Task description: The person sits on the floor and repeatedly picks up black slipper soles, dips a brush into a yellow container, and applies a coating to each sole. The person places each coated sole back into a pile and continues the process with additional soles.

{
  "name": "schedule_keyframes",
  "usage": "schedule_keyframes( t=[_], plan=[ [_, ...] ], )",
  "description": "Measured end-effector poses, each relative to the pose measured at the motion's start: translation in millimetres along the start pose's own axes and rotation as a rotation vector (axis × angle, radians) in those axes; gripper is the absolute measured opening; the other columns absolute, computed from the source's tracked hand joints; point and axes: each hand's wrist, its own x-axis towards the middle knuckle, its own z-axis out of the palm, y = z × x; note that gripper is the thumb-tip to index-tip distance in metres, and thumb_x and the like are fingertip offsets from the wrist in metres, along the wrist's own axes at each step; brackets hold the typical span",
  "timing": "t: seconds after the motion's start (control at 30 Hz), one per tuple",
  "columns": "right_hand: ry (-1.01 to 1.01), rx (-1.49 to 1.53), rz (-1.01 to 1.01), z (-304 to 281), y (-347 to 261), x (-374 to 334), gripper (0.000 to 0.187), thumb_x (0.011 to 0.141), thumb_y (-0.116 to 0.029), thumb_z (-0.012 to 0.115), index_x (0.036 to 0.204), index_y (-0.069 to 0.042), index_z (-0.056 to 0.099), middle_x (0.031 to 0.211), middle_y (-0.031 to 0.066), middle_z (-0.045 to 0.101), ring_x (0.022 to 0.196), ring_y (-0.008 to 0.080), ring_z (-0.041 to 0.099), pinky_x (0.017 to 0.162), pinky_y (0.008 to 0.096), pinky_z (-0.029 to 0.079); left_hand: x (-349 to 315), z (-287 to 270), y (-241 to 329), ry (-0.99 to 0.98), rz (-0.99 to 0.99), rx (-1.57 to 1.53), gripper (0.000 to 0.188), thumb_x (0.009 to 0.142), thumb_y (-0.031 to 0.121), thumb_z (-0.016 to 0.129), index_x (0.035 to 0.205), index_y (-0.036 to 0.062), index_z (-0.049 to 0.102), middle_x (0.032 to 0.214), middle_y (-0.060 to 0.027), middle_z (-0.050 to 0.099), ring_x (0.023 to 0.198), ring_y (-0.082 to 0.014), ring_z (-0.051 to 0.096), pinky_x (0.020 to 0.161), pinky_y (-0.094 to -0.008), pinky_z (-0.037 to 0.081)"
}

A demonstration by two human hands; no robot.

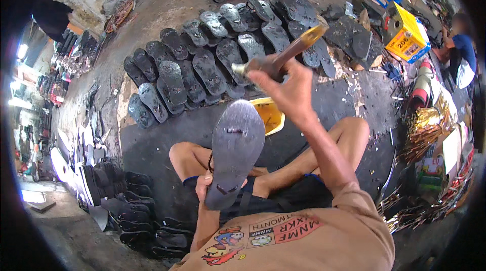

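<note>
My left hand [203,186] grips a dark sandal sole [237,142] by its lower end. The sole is tilted up above my lap, with a slot near its upper end and another near the lower end. My right hand [295,90] is raised to the right of it, closed on a hammer [298,44]. The hammer's shiny metal end points left, and its worn wooden handle slants up to the right. Hammer and sole are apart. Behind the sole stands a yellow tub [273,117], partly hidden, with brownish stuff inside.
Rows of dark soles [207,71] lie beyond my crossed legs. Stacked dark soles [135,210] stand at left. A yellow box [403,35] and bundles of thin strips [428,121] are on the right. Another person [461,48] sits at far right.
</note>
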Motion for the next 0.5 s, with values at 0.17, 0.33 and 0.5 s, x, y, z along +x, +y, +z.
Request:
schedule_keyframes(
  t=[0.17, 0.33, 0.5],
  plan=[
    [-0.263, -0.02, -0.202, -6.8, -28.7, -36.7, 0.033, 0.082, -0.02, 0.094, 0.104, 0.0, 0.08, 0.092, 0.0069, 0.08, 0.083, 0.0115, 0.072, 0.077, 0.0304, 0.058, 15.5, -4.4, 0.5, -0.073, 0.01, 0.001, 0.069, 0.096, 0.051, 0.053, 0.145, 0.0024, 0.058, 0.126, -0.018, 0.071, 0.095, -0.0307, 0.068, 0.077, -0.0498, 0.051],
    [0.048, 0.012, -0.024, -21.5, -3.0, -23.4, 0.022, 0.086, -0.013, 0.09, 0.101, -0.001, 0.081, 0.088, 0.0053, 0.08, 0.079, 0.0126, 0.073, 0.075, 0.0302, 0.058, 11.4, -7.1, -0.5, -0.148, 0.067, -0.047, 0.058, 0.101, 0.049, 0.051, 0.136, 0.0057, 0.065, 0.125, -0.0166, 0.071, 0.095, -0.0289, 0.068, 0.078, -0.0492, 0.051],
    [0.07, -0.05, -0.316, -7.4, 2.9, -73.5, 0.021, 0.083, -0.019, 0.093, 0.097, -0.008, 0.083, 0.085, 0.0081, 0.078, 0.073, 0.0221, 0.074, 0.071, 0.0349, 0.057, 44.5, 2.0, -0.3, -0.246, 0.088, -0.187, 0.057, 0.101, 0.048, 0.053, 0.144, 0.0111, 0.059, 0.136, -0.0137, 0.069, 0.104, -0.032, 0.068, 0.086, -0.0504, 0.051]
  ],
)
